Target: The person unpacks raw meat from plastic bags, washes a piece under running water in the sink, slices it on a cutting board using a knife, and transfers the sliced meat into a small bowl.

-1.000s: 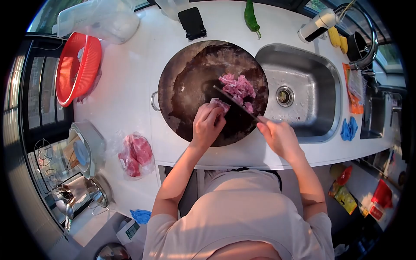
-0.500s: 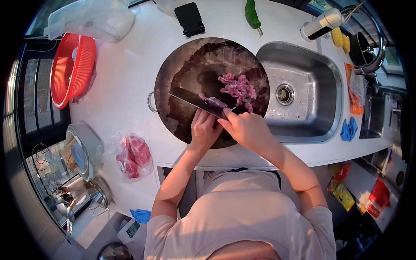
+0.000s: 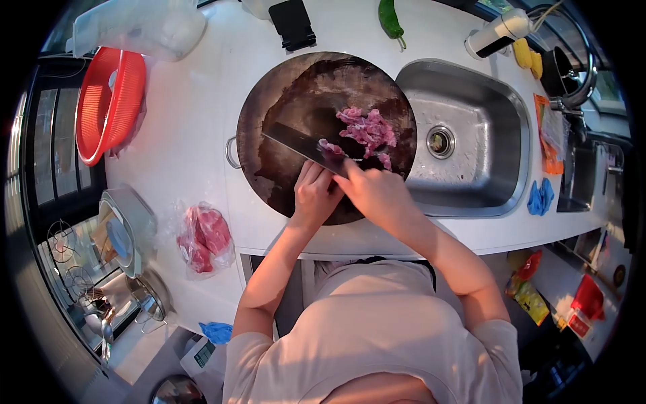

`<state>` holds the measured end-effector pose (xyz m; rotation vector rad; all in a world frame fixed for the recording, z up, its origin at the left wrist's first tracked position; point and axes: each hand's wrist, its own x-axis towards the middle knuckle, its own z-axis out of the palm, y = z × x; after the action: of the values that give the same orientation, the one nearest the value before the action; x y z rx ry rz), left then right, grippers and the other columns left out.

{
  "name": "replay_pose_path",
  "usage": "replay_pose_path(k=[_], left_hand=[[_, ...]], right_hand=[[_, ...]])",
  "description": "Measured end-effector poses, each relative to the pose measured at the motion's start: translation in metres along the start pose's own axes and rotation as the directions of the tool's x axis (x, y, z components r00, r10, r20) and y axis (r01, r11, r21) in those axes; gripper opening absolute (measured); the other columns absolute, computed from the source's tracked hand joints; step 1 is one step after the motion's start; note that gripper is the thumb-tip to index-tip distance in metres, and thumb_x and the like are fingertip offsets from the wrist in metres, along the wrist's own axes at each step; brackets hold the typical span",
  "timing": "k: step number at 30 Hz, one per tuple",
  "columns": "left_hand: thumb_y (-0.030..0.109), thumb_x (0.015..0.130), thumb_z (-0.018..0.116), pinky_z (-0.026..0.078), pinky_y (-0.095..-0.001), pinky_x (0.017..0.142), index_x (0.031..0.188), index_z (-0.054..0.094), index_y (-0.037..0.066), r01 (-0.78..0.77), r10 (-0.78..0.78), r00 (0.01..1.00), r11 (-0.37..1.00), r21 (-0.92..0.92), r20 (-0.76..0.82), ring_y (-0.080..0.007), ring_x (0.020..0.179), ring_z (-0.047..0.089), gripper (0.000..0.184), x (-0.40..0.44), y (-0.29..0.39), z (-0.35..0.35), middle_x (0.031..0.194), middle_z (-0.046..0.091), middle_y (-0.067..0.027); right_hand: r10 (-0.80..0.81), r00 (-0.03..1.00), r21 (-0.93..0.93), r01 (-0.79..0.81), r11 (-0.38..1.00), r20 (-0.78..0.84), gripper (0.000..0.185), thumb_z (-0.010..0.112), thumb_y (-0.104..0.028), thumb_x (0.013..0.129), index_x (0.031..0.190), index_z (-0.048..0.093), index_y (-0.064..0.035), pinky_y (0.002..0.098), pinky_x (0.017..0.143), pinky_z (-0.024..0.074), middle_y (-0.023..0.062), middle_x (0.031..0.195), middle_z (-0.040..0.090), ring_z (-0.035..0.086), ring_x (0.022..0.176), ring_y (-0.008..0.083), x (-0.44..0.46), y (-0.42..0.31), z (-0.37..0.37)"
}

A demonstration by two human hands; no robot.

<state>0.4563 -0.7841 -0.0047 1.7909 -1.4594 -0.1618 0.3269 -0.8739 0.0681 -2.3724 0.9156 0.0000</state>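
Observation:
A kitchen knife (image 3: pixel 296 140) with a broad dark blade lies slantwise over the round chopping board (image 3: pixel 269 101). My right hand (image 3: pixel 377 192) grips its handle, fingers wrapped round. On the near side of the blade, my left hand (image 3: pixel 316 192) rests on the board with fingers bent and held together. Whatever lies under those fingertips is hidden. A small piece of raw meat (image 3: pixel 328 149) shows just past the blade, on its far side. Beyond it, a loose heap of cut raw meat (image 3: pixel 370 129) sits on the board's right half.
A steel sink (image 3: pixel 484 148) adjoins the board at right. Bagged raw meat (image 3: pixel 205 239) lies on the counter at left, below a red basket (image 3: pixel 111 108). A green pepper (image 3: pixel 389 19) and a black stand (image 3: pixel 292 25) are at the back. Blue cloth-like pieces (image 3: pixel 540 197) lie beside the sink.
The small piece of meat beyond the blade looks shorter and more bunched up. Both hands and the knife stay in nearly the same place on the board; the whole view has shifted slightly.

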Motion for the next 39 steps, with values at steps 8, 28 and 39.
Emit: replay_pose_path(k=[8, 28, 39], left_hand=[[-0.003, 0.068, 0.072, 0.052, -0.0387, 0.08, 0.088, 0.067, 0.002, -0.048, 0.043, 0.997, 0.996, -0.081, -0.067, -0.0314, 0.089, 0.063, 0.021, 0.006, 0.006, -0.003, 0.092, 0.066, -0.0107], [0.004, 0.069, 0.076, 0.054, -0.041, 0.081, 0.096, 0.071, 0.001, -0.027, 0.028, 0.999, 0.999, 0.019, -0.024, -0.0339, 0.093, 0.064, 0.028, -0.003, -0.001, -0.002, 0.098, 0.067, -0.0107], [-0.001, 0.068, 0.074, 0.055, -0.0393, 0.083, 0.094, 0.069, -0.001, -0.019, 0.019, 0.999, 1.0, -0.002, -0.026, -0.0338, 0.095, 0.065, 0.027, 0.005, 0.006, -0.004, 0.097, 0.067, -0.0133]], right_hand=[[0.032, 0.999, 0.034, -0.033, 0.999, 0.043, 0.037, 0.055, -0.039, 0.099, 0.091, 0.064, -0.004, 0.048, 0.057, 0.0515, 0.018, 0.062, 0.063, 0.066, 0.064, 0.0411, -0.044, 0.038, -0.035], [-0.024, 0.992, 0.027, 0.02, 0.999, 0.125, 0.032, 0.057, -0.035, 0.098, 0.099, 0.065, -0.0041, 0.0469, 0.053, 0.0533, 0.0172, 0.059, 0.063, 0.066, 0.059, 0.0381, -0.036, 0.018, -0.047], [-0.024, 1.0, -0.111, 0.026, 0.993, 0.019, 0.038, 0.061, -0.037, 0.096, 0.114, 0.064, -0.0038, 0.0452, 0.048, 0.0535, 0.0152, 0.058, 0.064, 0.067, 0.055, 0.0356, -0.062, 0.041, -0.03]])
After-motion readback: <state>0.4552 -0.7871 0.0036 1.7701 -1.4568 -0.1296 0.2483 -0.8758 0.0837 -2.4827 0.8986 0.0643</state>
